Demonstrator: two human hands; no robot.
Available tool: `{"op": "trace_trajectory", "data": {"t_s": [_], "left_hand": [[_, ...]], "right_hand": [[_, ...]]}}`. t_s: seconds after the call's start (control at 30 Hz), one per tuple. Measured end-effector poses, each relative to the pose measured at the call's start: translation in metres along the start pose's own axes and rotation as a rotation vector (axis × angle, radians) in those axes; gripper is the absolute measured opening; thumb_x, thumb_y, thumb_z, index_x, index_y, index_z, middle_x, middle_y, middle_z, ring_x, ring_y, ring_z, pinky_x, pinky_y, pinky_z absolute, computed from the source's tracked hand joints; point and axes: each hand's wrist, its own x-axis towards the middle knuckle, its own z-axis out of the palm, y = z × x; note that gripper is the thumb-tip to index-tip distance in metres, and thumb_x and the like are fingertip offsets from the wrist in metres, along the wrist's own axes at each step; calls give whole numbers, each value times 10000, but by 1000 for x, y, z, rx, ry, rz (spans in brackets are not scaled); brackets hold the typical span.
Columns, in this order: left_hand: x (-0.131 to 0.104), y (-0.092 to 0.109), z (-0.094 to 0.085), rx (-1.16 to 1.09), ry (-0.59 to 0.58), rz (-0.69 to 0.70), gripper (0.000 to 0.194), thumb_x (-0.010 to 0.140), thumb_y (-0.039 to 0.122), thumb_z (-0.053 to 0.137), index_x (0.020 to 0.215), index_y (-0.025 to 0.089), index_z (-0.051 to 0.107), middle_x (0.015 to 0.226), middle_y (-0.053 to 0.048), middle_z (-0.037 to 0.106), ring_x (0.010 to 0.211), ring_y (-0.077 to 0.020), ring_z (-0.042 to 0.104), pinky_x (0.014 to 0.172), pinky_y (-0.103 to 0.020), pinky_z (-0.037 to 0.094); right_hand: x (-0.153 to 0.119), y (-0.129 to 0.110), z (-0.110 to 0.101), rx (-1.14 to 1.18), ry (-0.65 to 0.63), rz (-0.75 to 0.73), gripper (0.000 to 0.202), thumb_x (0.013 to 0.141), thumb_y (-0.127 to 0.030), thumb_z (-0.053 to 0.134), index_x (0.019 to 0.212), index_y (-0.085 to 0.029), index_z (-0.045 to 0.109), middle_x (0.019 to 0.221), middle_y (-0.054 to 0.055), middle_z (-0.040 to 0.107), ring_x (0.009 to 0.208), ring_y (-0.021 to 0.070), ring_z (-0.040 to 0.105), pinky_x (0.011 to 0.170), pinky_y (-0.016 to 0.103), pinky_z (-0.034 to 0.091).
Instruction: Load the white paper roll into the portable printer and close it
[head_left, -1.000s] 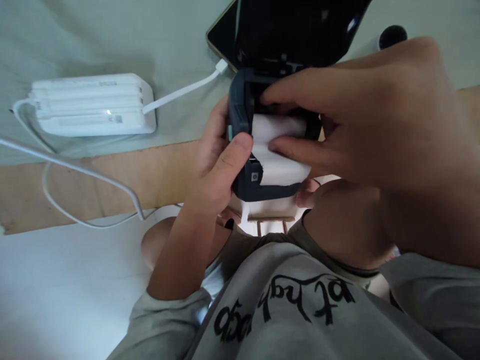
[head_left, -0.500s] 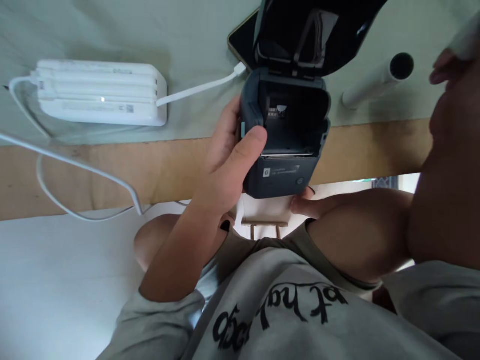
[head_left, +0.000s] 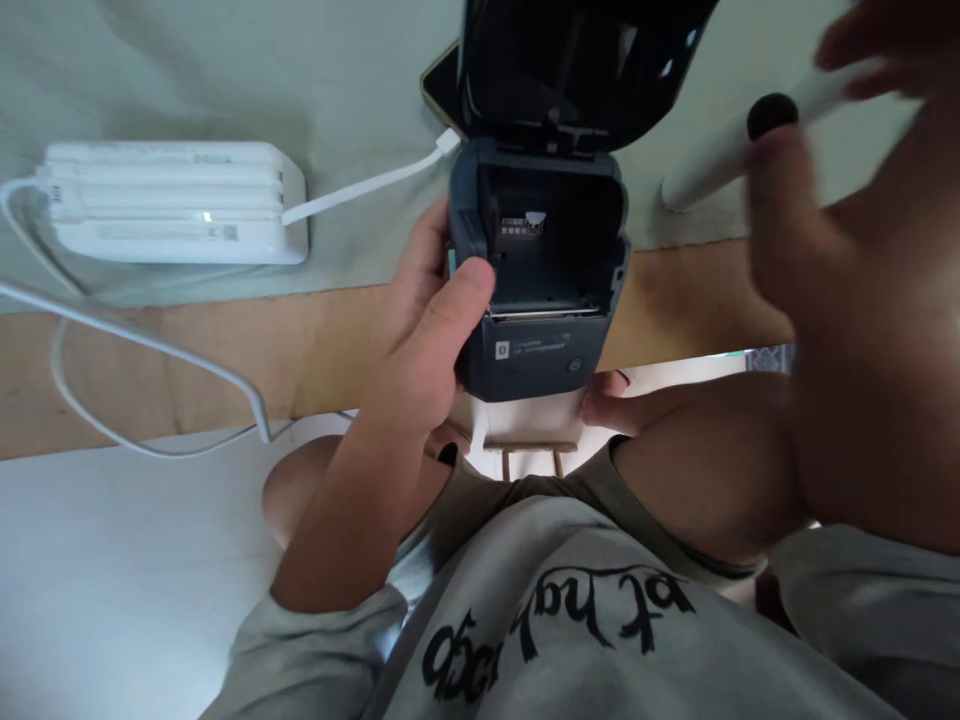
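Our left hand (head_left: 427, 340) grips the open printer (head_left: 536, 290) at the table's (head_left: 225, 60) near edge, thumb across its front corner. Right hand (head_left: 847, 300), blurred, fingers spread, nears the white tube (head_left: 712, 165).

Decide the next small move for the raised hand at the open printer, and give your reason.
Probably close the right hand around the white tube beside it. The left hand grips the printer, whose lid stands open over an empty bay, so a roll seems needed. The blur hides any contact.
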Motion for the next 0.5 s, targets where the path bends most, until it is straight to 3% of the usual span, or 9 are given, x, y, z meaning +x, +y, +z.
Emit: {"op": "trace_trajectory", "data": {"t_s": [0.07, 0.13, 0.2, 0.37, 0.43, 0.5], "left_hand": [[1, 0, -1, 3, -33, 56, 318, 826, 434, 515, 1052, 230, 609, 1012, -37, 616, 915, -168, 604, 751, -279, 531], [1, 1, 0, 4, -47, 58, 300, 839, 402, 508, 1053, 218, 611, 1019, -36, 613, 930, -159, 601, 779, -271, 527], [1, 3, 1, 7, -32, 5, 267, 851, 367, 502, 1043, 218, 612, 1017, -32, 610, 941, -151, 600, 805, -268, 522], [0, 11, 6, 51, -5, -22, 260, 842, 404, 509, 1020, 251, 621, 1018, -26, 615, 932, -169, 610, 790, -290, 526], [-1, 12, 6, 83, 11, -76, 242, 849, 387, 501, 1017, 259, 617, 1030, -28, 614, 964, -185, 608, 815, -308, 521], [0, 10, 6, 69, 8, -24, 264, 838, 423, 504, 1005, 256, 621, 997, -27, 627, 938, -187, 619, 791, -307, 525]], "right_hand": [[0, -8, 9, -331, -147, -90, 565, 747, -372, 586, 1265, -170, 485, 1243, 133, 447, 1202, 241, 444, 1038, 377, 391], [2, -8, 14, -474, -205, -75, 559, 760, -388, 557, 1259, -151, 477, 1213, 180, 415, 1183, 247, 439, 1012, 396, 415], [2, -3, 16, -444, -202, -82, 512, 758, -316, 554, 1250, -201, 472, 1183, 151, 446, 1118, 222, 479, 957, 381, 453], [0, 8, 14, -163, -272, -237, 661, 695, -102, 507, 1314, -277, 357, 1219, 65, 513, 1058, 173, 540, 922, 341, 477], [-1, 8, 13, -147, -317, -273, 620, 700, -122, 504, 1294, -257, 392, 1135, 76, 546, 1044, 179, 534, 954, 363, 454], [-2, 7, 14, -195, -318, -318, 560, 715, -239, 566, 1262, -212, 446, 1101, 107, 533, 1066, 205, 503, 967, 385, 434]]}}
